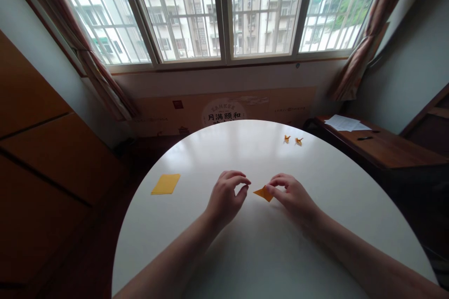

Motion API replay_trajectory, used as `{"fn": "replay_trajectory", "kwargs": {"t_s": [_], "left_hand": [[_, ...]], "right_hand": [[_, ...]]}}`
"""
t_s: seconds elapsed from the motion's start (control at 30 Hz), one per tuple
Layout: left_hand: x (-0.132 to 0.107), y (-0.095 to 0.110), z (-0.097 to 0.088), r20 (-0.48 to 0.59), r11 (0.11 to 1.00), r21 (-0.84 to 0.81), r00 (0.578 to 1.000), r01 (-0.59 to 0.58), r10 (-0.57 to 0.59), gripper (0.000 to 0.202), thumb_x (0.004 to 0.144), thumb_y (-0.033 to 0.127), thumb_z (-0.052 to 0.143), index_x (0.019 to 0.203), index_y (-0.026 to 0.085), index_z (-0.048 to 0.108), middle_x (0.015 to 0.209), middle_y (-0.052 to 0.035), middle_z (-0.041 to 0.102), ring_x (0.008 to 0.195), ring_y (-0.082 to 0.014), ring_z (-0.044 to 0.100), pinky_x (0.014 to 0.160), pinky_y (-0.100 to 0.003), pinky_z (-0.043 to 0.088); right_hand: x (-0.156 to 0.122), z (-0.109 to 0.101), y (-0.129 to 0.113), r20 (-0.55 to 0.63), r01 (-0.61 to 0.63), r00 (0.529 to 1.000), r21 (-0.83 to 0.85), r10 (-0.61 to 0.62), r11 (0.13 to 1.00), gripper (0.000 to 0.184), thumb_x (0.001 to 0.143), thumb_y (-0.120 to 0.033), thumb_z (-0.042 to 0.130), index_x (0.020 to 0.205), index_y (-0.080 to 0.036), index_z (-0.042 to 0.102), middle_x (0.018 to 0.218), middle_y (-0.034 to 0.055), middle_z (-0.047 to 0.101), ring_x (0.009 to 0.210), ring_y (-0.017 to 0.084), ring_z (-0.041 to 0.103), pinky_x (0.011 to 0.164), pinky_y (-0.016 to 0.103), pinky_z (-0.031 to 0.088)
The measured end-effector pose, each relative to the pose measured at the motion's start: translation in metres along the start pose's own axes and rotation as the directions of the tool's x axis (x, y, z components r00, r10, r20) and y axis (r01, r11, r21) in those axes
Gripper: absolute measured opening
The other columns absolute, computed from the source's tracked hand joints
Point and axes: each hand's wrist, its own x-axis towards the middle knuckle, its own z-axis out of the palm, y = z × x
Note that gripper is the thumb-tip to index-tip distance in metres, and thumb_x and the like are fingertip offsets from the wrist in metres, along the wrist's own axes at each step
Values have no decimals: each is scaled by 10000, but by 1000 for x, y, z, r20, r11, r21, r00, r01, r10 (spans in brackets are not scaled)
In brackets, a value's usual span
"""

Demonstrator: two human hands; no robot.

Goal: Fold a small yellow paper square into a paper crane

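Between the thumb and fingers of my right hand (289,192) is a small folded piece of orange origami paper (264,193), its pointed end facing left. My left hand (229,196) hovers just left of that point, thumb and index finger apart with a gap between them and nothing held. Off to the left lies a stack of yellow paper squares (166,184). Toward the far right edge stand two small folded paper birds (287,139), side by side.
All of this is on a round white table (217,149). Behind it, a printed cardboard panel (157,107) leans below the barred window (189,14). To the right, a brown wooden desk (393,147) carries white paper sheets (346,123) and a dark pen (365,138).
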Motion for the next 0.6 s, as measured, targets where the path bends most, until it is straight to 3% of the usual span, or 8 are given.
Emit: {"fn": "replay_trajectory", "kwargs": {"t_s": [0.1,0.17,0.3,0.4,0.5,0.6], "left_hand": [[0,-3,4,5,999,42,1000,-13,13,176,825,88,638,870,211,756,1027,-81,728,1019,-267,621,909,-441,515],[-2,-3,8,24,996,66,998,-61,60,197,823,82,622,872,213,760,1040,-79,734,1018,-270,618,896,-433,521],[-9,2,16,218,969,42,949,-242,228,302,795,46,580,946,229,766,1004,-45,763,931,-236,638,861,-368,536],[-13,7,19,349,947,50,894,-318,282,392,783,68,584,1102,237,736,1127,-37,750,980,-243,635,899,-364,533],[-15,12,19,378,932,97,879,-349,290,423,818,92,571,1205,219,682,1200,-63,720,1060,-256,618,960,-385,510],[-16,14,19,384,915,132,871,-382,308,331,864,113,550,1151,197,690,1128,-86,735,1042,-253,628,970,-389,497]], "right_hand": [[2,3,8,-11,12,1000,-189,-15,982,277,876,-391,592,754,-233,783,945,78,741,971,280,649,869,417,498],[3,4,10,-17,11,1000,-230,-15,973,254,863,-371,601,758,-240,791,978,73,743,994,287,644,901,435,478],[2,6,8,-26,13,999,-267,-21,963,223,838,-364,622,766,-253,801,1039,66,743,1045,299,634,947,454,446],[2,6,7,-33,6,999,-282,-16,960,219,835,-361,628,775,-250,807,1059,70,744,1053,294,635,960,445,444],[1,6,5,-39,2,999,-291,-14,957,203,826,-359,649,770,-252,812,1055,67,745,1054,285,632,962,430,445],[1,6,3,-44,2,999,-292,-16,956,171,804,-356,676,754,-262,811,1051,58,742,1054,277,631,957,418,447]]}}
